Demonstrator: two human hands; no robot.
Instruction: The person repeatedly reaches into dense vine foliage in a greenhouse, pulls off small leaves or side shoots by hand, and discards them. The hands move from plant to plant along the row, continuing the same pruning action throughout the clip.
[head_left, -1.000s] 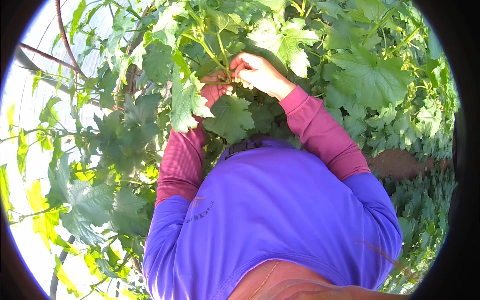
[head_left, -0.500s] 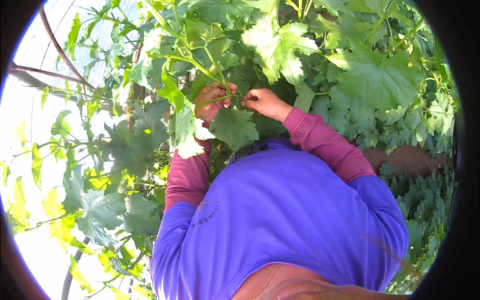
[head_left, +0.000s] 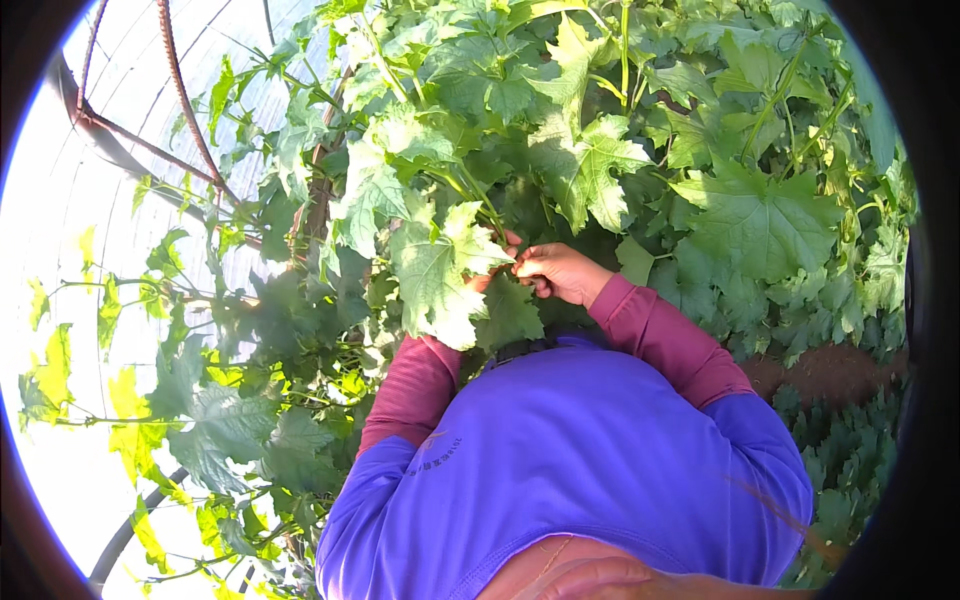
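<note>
A green vine stem (head_left: 486, 203) runs down between lobed leaves to my hands. My left hand (head_left: 507, 247) is mostly covered by a large sunlit leaf (head_left: 432, 272); its visible fingers are closed around the stem. Close against it, my right hand (head_left: 563, 272) is pinched, thumb and fingers together. What lies between those fingertips is too small to make out. Under the hands hangs a darker, shaded leaf (head_left: 510, 315).
Dense foliage fills the far side and the right, with a broad leaf (head_left: 765, 220) at the right. Rusty metal rods (head_left: 185, 105) and bright translucent sheeting (head_left: 60, 230) stand at the left. Brown soil (head_left: 835, 378) shows at right.
Both hands now appear lower and farther right in view, still close together. A leaf that hung beside the left wrist now covers most of the left hand. The whole view has shifted too.
</note>
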